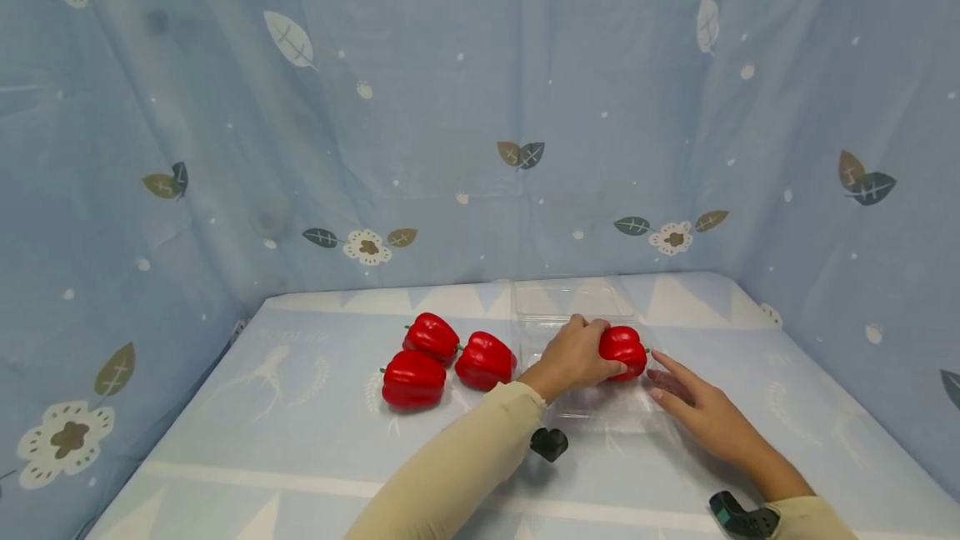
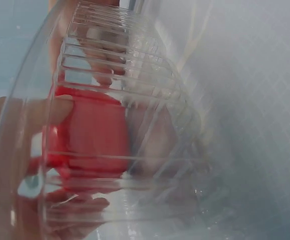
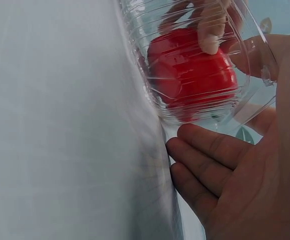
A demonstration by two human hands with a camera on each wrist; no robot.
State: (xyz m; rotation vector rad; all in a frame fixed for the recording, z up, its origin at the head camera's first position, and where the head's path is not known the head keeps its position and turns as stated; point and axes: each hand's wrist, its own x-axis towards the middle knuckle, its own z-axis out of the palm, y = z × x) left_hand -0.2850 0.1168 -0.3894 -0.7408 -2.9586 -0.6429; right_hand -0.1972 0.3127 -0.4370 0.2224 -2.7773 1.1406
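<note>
Peppers, three loose ones (image 1: 442, 357) left of the clear plastic tray (image 1: 573, 302) | left hand (image 1: 573, 354) wrapped round a fourth red pepper (image 1: 624, 350) inside the tray, mid-table | right hand (image 1: 697, 407) flat, fingers straight, touching the tray's right side

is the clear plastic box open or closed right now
Open. Its lid lies folded back flat on the table behind the clear box, and the left hand holds a red pepper inside it.
</note>
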